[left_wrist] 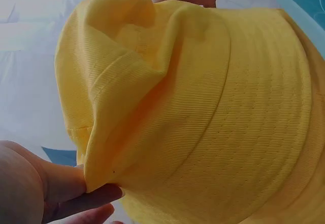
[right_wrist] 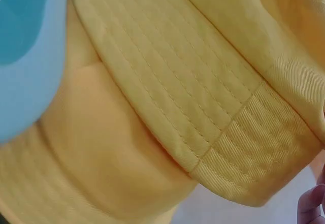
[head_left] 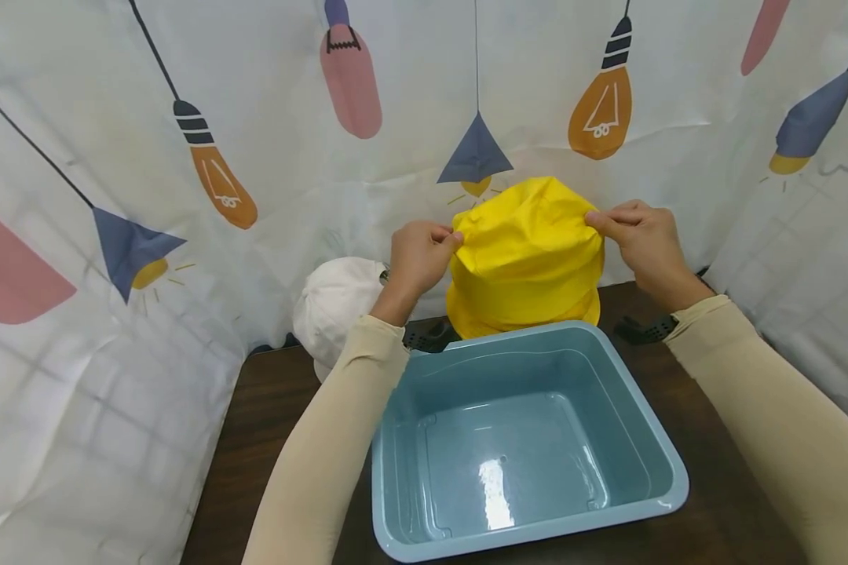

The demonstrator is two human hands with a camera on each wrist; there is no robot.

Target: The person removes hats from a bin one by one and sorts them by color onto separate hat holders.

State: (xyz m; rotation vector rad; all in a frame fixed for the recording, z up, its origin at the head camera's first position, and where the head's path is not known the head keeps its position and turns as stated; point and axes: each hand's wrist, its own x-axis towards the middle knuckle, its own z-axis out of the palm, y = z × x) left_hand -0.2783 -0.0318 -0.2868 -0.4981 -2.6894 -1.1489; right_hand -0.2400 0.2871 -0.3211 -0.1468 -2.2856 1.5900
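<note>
Behind the basin, a yellow bucket hat (head_left: pixel 530 235) is held up by both hands, its crown creased and its brim pointing down. My left hand (head_left: pixel 420 255) pinches the crown's left side between thumb and fingers; the left wrist view shows the fold of cloth in that grip. The opposite side of the crown is pinched by my right hand (head_left: pixel 643 239). Rows of stitching and a seam mark the hat's brim (right_wrist: pixel 167 82) in the right wrist view. Beneath it lies more yellow cloth (right_wrist: pixel 111 127) with a stitched edge; I cannot tell whether it belongs to a second hat.
A light blue plastic basin (head_left: pixel 389 471) stands on the dark wooden table (head_left: pixel 254 447) in front of the yellow hat. Left of my left hand is a white cap (head_left: pixel 335 294), partly covered by that arm. A white curtain (head_left: pixel 290 118) with printed lamps hangs behind.
</note>
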